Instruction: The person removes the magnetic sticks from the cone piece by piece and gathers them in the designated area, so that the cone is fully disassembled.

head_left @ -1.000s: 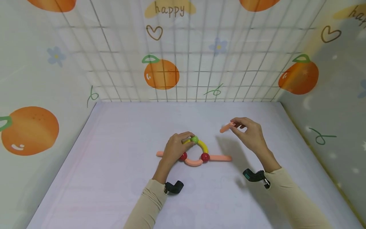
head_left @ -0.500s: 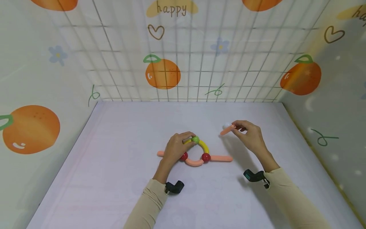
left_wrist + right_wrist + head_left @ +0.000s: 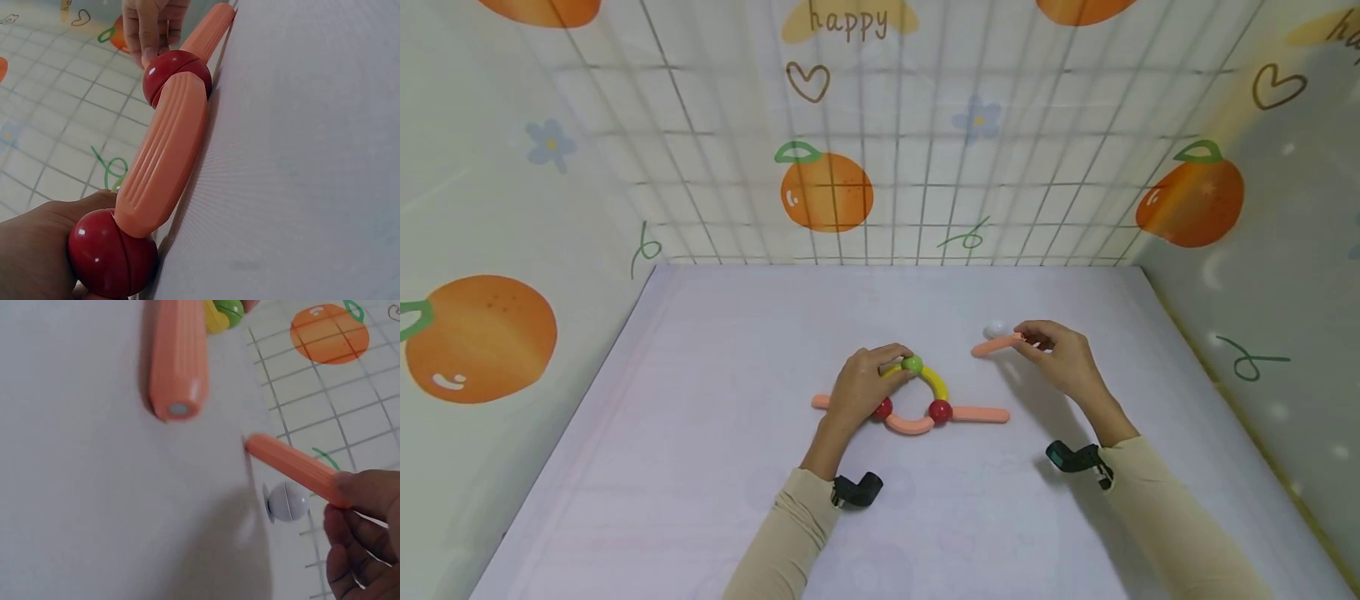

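My left hand pinches a green ball at the top of a ring of toy building pieces lying on the table. Yellow curved rods run down from that ball to red balls, and a salmon-pink curved rod closes the bottom. Straight salmon rods stick out to both sides; my left hand covers part of the left one. Off to the right, my right hand pinches one end of a loose straight salmon rod. Just behind that rod sits a white ball.
The white tabletop ends at a back wall of white grid behind a printed sheet with oranges. Side sheets stand along the left and right edges. A dark wrist camera is on each arm.
My right hand has come down slightly, and its rod has turned flatter. The white ball, hidden a second ago, now shows behind the rod. My left hand keeps its place on the green ball.
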Action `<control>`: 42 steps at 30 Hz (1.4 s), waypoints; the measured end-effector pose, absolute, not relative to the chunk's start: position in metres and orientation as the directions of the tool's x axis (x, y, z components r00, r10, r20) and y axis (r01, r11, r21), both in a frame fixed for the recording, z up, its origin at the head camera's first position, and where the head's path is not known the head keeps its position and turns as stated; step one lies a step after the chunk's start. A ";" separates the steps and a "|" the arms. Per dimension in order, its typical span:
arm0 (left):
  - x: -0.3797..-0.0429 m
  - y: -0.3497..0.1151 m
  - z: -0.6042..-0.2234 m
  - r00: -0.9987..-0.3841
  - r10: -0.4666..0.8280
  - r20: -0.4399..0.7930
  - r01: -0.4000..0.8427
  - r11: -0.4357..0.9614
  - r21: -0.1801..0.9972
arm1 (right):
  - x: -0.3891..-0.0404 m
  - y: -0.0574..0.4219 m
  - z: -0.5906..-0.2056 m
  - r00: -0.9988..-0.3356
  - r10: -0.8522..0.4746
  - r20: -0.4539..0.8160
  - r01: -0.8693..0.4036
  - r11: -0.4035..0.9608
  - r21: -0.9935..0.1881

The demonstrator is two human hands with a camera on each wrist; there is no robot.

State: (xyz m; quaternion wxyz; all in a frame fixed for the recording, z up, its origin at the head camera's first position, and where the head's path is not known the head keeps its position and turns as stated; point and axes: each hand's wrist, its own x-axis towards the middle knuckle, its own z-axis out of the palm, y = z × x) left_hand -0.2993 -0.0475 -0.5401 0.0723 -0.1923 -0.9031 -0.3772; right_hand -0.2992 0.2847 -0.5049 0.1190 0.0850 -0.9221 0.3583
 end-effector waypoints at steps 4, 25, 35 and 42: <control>-0.299 -0.047 -0.542 -0.917 0.294 0.268 0.397 0.639 0.658 | -0.301 0.295 -0.509 -0.969 -0.102 0.227 -0.225 0.748 -0.625; -0.300 -0.048 -0.542 -0.923 0.293 0.251 0.385 0.656 0.649 | -0.309 0.311 -0.520 -0.976 -0.176 0.126 -0.217 0.784 -0.582; -0.300 -0.046 -0.543 -0.926 0.292 0.241 0.377 0.647 0.663 | -0.298 0.312 -0.505 -0.956 -0.202 0.211 -0.285 0.805 -0.520; -0.298 -0.049 -0.529 -0.908 0.283 0.309 0.419 0.611 0.671 | -0.283 0.291 -0.500 -0.902 -0.292 0.319 -0.421 0.760 -0.495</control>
